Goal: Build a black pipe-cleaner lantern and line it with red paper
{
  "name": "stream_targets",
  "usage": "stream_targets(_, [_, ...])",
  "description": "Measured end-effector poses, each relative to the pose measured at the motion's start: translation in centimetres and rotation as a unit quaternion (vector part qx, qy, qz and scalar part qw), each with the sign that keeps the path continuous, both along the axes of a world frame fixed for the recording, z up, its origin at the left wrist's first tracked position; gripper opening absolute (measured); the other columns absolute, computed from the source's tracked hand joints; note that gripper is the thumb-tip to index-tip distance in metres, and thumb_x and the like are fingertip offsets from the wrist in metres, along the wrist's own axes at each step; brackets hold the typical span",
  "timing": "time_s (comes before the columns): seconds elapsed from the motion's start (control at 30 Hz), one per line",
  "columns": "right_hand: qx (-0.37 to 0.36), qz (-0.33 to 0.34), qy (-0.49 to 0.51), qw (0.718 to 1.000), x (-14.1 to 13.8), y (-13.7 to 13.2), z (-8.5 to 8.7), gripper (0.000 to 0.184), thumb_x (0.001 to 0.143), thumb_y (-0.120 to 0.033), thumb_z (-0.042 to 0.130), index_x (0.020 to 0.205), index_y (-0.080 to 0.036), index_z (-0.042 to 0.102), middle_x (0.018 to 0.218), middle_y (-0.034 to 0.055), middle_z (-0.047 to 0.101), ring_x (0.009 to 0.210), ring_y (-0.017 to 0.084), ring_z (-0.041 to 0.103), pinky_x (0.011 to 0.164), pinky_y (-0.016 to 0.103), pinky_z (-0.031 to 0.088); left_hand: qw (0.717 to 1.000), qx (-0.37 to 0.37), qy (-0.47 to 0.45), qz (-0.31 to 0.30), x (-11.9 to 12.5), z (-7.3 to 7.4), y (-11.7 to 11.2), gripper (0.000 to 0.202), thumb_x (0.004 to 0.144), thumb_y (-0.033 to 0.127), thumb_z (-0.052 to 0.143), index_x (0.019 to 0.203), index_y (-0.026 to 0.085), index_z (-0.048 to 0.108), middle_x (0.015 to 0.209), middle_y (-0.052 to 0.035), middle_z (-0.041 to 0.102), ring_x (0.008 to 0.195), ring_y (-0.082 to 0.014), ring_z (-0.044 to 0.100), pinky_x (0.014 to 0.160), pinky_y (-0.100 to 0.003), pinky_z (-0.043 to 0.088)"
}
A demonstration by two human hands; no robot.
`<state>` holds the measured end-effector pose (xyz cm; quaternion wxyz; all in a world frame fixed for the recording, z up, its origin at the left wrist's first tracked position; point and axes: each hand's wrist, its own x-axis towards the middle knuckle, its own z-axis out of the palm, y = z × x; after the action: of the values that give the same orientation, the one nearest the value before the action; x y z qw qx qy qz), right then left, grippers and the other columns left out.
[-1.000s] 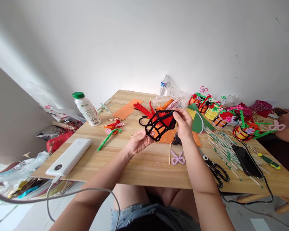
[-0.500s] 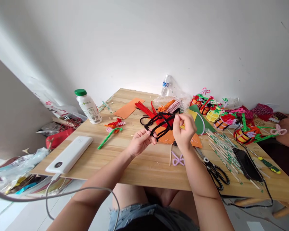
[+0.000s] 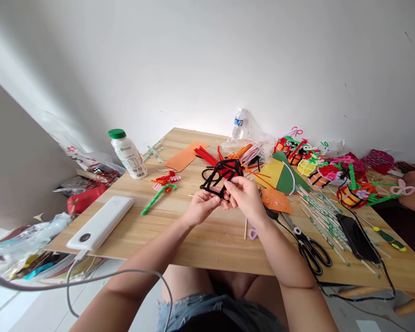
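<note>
Both hands hold a black pipe-cleaner frame point(image 3: 224, 168), an open cage shape, above the middle of the table. My left hand point(image 3: 203, 205) pinches its lower edge between thumb and fingers. From the right, my right hand point(image 3: 245, 197) closes its thumb and fingertips on the same lower edge, close to the left fingertips. Behind the frame lie a bundle of red pipe cleaners point(image 3: 205, 156) and orange pipe cleaners point(image 3: 244, 151). A lilac pipe-cleaner loop point(image 3: 252, 234) shows partly beneath my right forearm.
Black-handled scissors point(image 3: 311, 251), paper-wrapped sticks point(image 3: 321, 216), a phone point(image 3: 356, 237) and a screwdriver point(image 3: 389, 238) lie right. Small pipe-cleaner baskets point(image 3: 354, 194) line the back right, near another person's arm point(image 3: 413, 186). Left stand a white bottle point(image 3: 128, 154) and a cabled power bank point(image 3: 102, 223).
My right hand has come down and left, from the frame's upper right side to its lower edge beside my left hand. The frame has turned and shifted slightly left.
</note>
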<state>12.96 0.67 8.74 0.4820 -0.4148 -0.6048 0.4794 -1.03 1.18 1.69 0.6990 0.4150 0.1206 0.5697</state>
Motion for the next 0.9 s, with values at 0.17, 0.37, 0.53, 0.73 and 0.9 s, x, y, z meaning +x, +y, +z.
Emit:
stream_targets(0.17, [0.018,0.028,0.019,0.999,-0.4,-0.5,0.0,0.038,0.077,-0.056,0.065,0.073,-0.020,0.052,0.044,-0.0090,0.049,0.032,0.009,0.048,0.035,0.020,0.038,1.000,-0.018,0.004,-0.003,-0.1,0.2,-0.1,0.033,0.062,0.030,0.086,0.084,0.015,0.068,0.073,-0.0056,0.072,0.057,-0.0191,0.067,0.059,-0.033,0.050])
stream_targets(0.37, [0.057,-0.001,0.015,0.998,-0.6,-1.0,-0.2,0.036,0.079,-0.054,0.065,0.073,-0.021,0.053,0.049,-0.0074,0.052,0.033,0.008,0.048,0.034,0.021,0.039,1.000,-0.002,0.026,-0.011,-0.2,0.3,-0.2,0.031,0.063,0.035,0.085,0.079,0.014,0.068,0.074,-0.0054,0.072,0.057,-0.0175,0.066,0.060,-0.032,0.050])
stream_targets(0.53, [0.095,-0.025,-0.012,0.995,-0.8,-1.3,-0.2,0.031,0.083,-0.050,0.061,0.073,-0.021,0.053,0.051,-0.0058,0.054,0.036,0.010,0.051,0.036,0.022,0.039,0.999,0.003,0.030,-0.009,-0.3,0.1,-0.1,0.031,0.064,0.036,0.084,0.078,0.014,0.067,0.071,-0.0045,0.071,0.057,-0.0177,0.067,0.060,-0.031,0.051])
stream_targets(0.73, [0.143,-0.073,-0.065,0.985,-0.9,-1.6,-0.1,0.027,0.084,-0.045,0.059,0.071,-0.022,0.055,0.054,-0.0025,0.057,0.040,0.011,0.052,0.041,0.023,0.041,0.999,-0.019,0.035,0.006,-0.2,0.0,0.0,0.035,0.062,0.037,0.085,0.078,0.014,0.064,0.062,-0.0029,0.069,0.056,-0.0179,0.066,0.060,-0.030,0.051])
stream_targets(0.9, [0.167,-0.103,-0.104,0.975,-0.7,-1.5,-0.1,0.025,0.085,-0.042,0.058,0.071,-0.022,0.057,0.055,-0.0003,0.060,0.044,0.013,0.054,0.044,0.024,0.042,1.000,-0.022,0.015,0.011,-0.2,-0.1,-0.2,0.029,0.067,0.034,0.082,0.081,0.013,0.066,0.066,-0.0039,0.069,0.061,-0.0180,0.068,0.065,-0.031,0.053])
